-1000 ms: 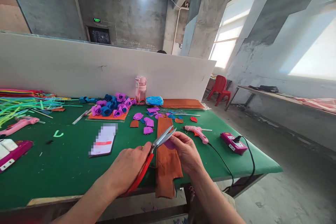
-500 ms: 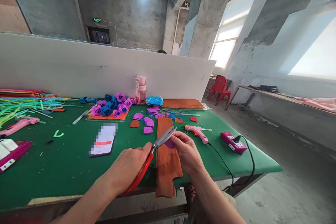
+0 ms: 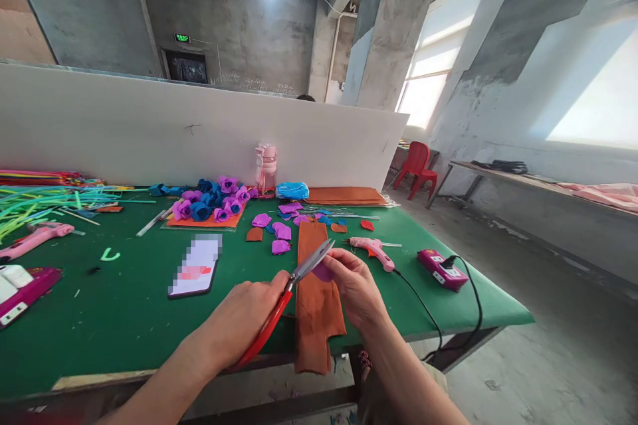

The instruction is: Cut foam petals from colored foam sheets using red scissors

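My left grip (image 3: 246,312) is clamped round red-handled steel scissors (image 3: 272,327); their blades, parted a moment ago, have closed beside the small purple crepe-paper piece (image 3: 323,272) pinched in my right grip (image 3: 357,289). I can't tell whether they cut. Below lies brown crepe paper (image 3: 319,309); farther, loose purple petals (image 3: 282,231) dot the green desk (image 3: 144,325).

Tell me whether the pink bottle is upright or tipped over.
Upright: the pink bottle stands with its lid at the top, in front of the white board.

Head-height view, forward and down
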Demonstrator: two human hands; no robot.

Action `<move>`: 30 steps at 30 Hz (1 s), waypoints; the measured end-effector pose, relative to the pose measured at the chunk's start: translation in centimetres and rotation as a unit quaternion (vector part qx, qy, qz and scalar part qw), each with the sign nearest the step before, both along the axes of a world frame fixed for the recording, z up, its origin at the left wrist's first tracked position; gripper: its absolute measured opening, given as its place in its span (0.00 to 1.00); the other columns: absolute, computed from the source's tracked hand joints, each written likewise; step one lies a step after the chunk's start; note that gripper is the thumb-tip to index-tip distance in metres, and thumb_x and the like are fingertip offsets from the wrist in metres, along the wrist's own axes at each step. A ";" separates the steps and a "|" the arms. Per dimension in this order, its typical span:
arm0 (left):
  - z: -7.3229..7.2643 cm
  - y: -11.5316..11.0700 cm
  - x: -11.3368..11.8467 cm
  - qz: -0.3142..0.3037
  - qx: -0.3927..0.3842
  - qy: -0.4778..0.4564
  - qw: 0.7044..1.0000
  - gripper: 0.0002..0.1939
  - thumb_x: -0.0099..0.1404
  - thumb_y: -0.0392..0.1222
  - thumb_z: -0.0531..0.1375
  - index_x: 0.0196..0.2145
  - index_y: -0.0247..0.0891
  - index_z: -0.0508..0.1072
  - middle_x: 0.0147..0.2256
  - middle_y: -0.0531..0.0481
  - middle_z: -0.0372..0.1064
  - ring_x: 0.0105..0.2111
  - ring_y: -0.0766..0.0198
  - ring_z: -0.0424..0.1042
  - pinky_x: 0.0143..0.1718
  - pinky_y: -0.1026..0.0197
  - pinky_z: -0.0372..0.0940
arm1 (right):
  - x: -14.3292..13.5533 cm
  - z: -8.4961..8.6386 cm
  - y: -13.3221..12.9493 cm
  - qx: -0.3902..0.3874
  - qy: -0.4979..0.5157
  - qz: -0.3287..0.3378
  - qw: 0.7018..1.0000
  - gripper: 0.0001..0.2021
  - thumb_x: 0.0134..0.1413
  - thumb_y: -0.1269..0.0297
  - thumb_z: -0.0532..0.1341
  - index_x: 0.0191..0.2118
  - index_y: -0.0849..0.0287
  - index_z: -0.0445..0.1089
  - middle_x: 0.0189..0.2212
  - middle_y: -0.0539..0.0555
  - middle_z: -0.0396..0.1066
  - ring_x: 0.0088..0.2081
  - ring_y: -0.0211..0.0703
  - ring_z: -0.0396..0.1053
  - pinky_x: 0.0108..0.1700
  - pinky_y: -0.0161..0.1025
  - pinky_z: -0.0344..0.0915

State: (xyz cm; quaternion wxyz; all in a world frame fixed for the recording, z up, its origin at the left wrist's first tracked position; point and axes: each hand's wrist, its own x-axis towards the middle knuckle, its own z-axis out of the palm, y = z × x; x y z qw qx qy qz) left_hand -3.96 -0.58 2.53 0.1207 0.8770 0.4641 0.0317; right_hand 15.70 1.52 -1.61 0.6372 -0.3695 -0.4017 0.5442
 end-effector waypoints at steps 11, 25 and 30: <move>-2.2 1.3 0.3 0.060 -0.211 -0.477 0.851 0.18 0.64 0.52 0.52 0.46 0.39 0.60 0.28 0.51 0.71 0.29 0.61 0.74 0.33 0.60 0.67 | -0.5 0.5 -0.2 -0.107 0.060 0.018 0.992 0.12 0.29 0.60 0.73 0.22 0.58 0.73 0.22 0.47 0.70 0.25 0.34 0.63 0.27 0.33 0.55; -2.1 1.5 1.8 0.128 -0.202 -0.575 0.783 0.18 0.53 0.38 0.65 0.40 0.40 0.64 0.30 0.57 0.66 0.32 0.69 0.68 0.36 0.66 0.64 | -3.4 -0.1 -0.8 -0.143 0.087 0.067 0.984 0.12 0.28 0.62 0.73 0.20 0.60 0.71 0.20 0.47 0.70 0.22 0.31 0.62 0.26 0.30 0.57; -2.7 1.8 2.0 0.133 -0.198 -0.592 0.770 0.16 0.54 0.36 0.62 0.40 0.40 0.63 0.27 0.59 0.64 0.27 0.71 0.67 0.34 0.66 0.65 | -3.3 -0.3 -0.6 -0.146 0.096 0.076 0.982 0.11 0.31 0.61 0.72 0.23 0.60 0.74 0.21 0.48 0.71 0.23 0.33 0.64 0.29 0.32 0.60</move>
